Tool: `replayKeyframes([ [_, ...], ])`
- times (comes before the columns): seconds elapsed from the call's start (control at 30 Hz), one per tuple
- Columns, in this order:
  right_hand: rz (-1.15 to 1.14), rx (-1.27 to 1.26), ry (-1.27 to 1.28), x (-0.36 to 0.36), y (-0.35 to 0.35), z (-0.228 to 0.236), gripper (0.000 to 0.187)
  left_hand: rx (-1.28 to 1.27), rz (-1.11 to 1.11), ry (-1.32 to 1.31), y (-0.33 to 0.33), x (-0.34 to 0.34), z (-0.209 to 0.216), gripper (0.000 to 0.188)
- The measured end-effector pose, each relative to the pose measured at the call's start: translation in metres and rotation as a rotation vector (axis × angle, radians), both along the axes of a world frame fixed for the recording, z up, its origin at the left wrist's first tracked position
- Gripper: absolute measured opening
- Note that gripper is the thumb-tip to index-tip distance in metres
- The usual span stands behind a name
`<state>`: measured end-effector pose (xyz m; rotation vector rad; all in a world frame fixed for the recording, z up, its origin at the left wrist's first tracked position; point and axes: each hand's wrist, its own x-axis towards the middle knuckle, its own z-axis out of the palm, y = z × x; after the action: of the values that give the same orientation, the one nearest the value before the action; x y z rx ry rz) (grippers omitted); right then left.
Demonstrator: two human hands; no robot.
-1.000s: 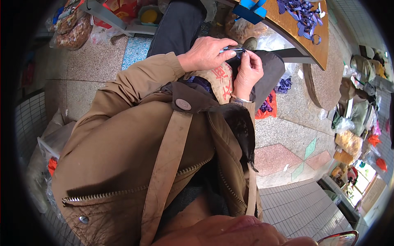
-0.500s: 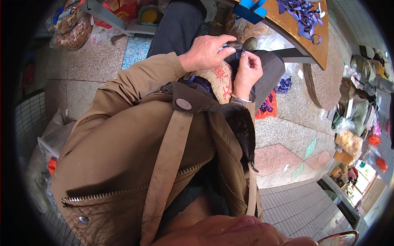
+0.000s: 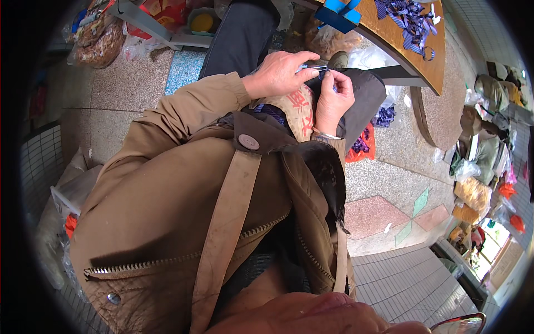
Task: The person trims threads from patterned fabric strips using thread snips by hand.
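Over my lap, my left hand (image 3: 278,74) is closed on a small tool with shiny metal tips and a bit of blue, which looks like thread snips (image 3: 318,68). Its thumb and forefinger lie along either side of the tool. Just right of the tips, my right hand (image 3: 335,101) pinches a small piece of dark blue fabric (image 3: 324,74), mostly hidden by the fingers. The two hands almost meet there. Below them a cream cloth with red print (image 3: 300,108) covers my lap, with purple-blue striped fabric (image 3: 272,113) beside it.
A wooden table (image 3: 384,30) at the upper right bears a pile of purple-blue fabric pieces (image 3: 411,25) and a blue box (image 3: 338,15). An orange-red bag (image 3: 364,146) with purple pieces stands on the floor by my right leg. A grey frame (image 3: 142,25) stands at the upper left.
The tips of the snips have turned slightly and now shine between my hands. My right hand has shifted a little, and less of the dark fabric loop shows.
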<state>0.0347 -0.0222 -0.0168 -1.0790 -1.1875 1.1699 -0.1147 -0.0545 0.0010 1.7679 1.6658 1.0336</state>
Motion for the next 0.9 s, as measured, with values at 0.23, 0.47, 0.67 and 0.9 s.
replayKeyframes([
  [0.23, 0.007, 0.091, -0.127, 0.0021, 0.0025, -0.0086, 0.003, 0.042, -0.010, -0.047, 0.0031, -0.0013, -0.0054, 0.039],
  [0.47, 0.015, 0.142, -0.189, 0.0013, 0.0022, -0.0046, 0.003, 0.013, -0.058, -0.109, 0.0045, -0.0047, -0.0046, 0.040],
  [0.67, 0.011, 0.173, -0.204, 0.0028, 0.0036, -0.0068, 0.004, -0.033, -0.124, -0.174, 0.0071, -0.0075, -0.0063, 0.039],
  [0.9, 0.019, 0.193, -0.211, 0.0020, 0.0024, -0.0026, 0.004, -0.043, -0.160, -0.244, 0.0092, -0.0096, -0.0094, 0.038],
])
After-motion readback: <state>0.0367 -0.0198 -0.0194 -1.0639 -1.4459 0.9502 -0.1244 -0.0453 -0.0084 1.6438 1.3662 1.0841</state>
